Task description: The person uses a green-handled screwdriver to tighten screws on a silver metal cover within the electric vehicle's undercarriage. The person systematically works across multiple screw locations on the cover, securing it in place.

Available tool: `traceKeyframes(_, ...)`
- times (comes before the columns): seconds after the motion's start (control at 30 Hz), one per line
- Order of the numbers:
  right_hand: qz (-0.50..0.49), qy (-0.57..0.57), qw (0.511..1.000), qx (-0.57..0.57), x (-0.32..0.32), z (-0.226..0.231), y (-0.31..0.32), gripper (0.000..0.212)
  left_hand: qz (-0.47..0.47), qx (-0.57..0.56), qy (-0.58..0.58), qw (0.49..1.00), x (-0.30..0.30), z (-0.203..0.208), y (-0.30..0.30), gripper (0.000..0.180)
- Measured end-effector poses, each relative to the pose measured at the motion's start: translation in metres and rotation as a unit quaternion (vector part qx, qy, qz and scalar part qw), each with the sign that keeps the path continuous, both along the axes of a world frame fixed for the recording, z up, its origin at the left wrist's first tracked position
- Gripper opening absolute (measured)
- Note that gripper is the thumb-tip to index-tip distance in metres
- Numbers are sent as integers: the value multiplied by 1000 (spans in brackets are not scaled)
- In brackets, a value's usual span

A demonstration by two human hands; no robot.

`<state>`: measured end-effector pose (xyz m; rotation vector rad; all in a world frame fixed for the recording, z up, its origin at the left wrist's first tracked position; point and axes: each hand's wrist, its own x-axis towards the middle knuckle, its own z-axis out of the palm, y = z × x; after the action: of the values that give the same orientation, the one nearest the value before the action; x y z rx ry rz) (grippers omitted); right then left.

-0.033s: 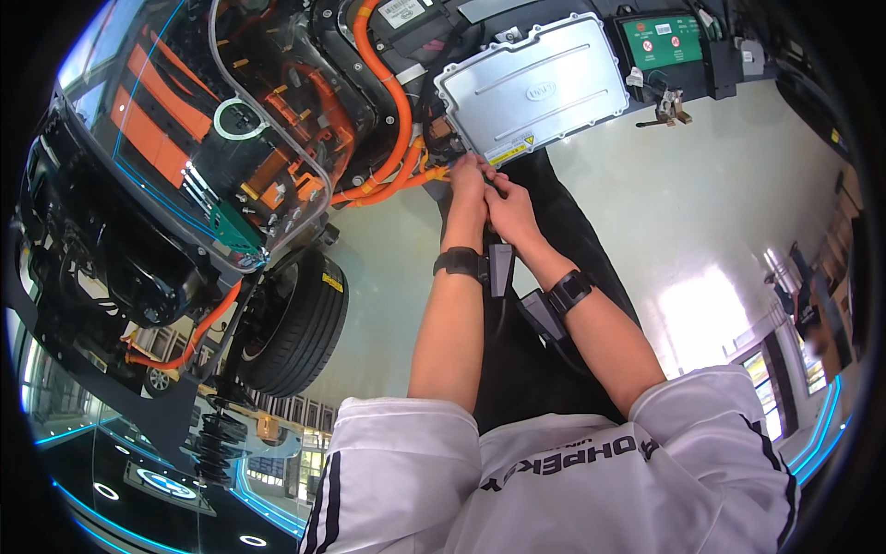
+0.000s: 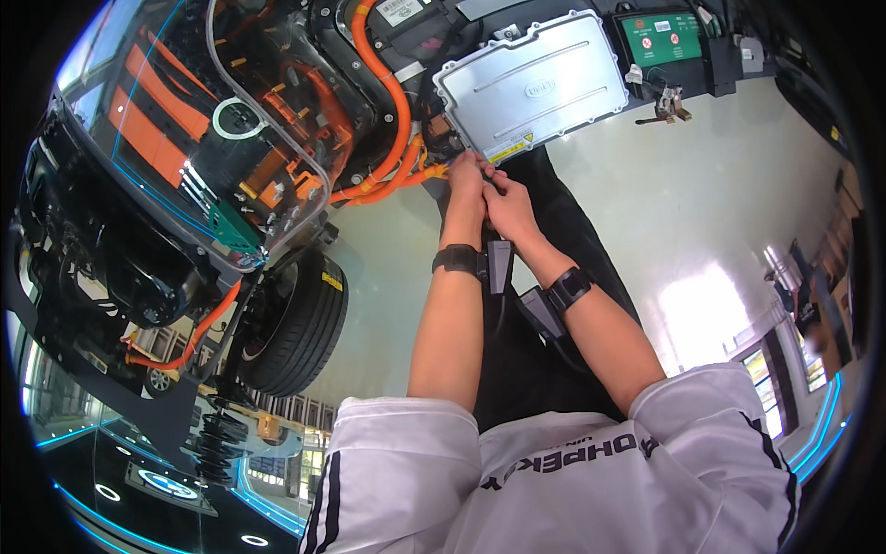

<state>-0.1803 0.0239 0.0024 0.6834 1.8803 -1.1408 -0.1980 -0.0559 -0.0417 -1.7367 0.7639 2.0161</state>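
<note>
Both of my hands meet at the near left corner of a silver metal housing (image 2: 531, 85), which has ribs on its lid and a yellow warning label at its near edge. My left hand (image 2: 466, 180) is closed beside the ends of the thick orange cables (image 2: 397, 186). Its fingertips are pressed together at the connector area, and what they grip is hidden. Just right of it and touching it, my right hand (image 2: 509, 205) has its fingers curled together. Whatever lies between them is too small and covered to tell.
On the left, a clear cover (image 2: 305, 157) spans orange and black vehicle parts, with a tyre (image 2: 300, 319) below it. Right of the housing sit a green-labelled box (image 2: 663, 39) and a loose wiring connector (image 2: 666, 106). Black devices (image 2: 460, 262) are strapped to my wrists.
</note>
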Motion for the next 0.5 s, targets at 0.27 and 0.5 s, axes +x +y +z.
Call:
traceKeyframes(0.27,-43,7,999,-19,11,-6,-3,22,-16,15,-1,1000,2,5,-3,24)
traceKeyframes(0.5,-80,-36,996,-25,8,-5,0,32,-11,36,-7,999,4,-4,-1,24)
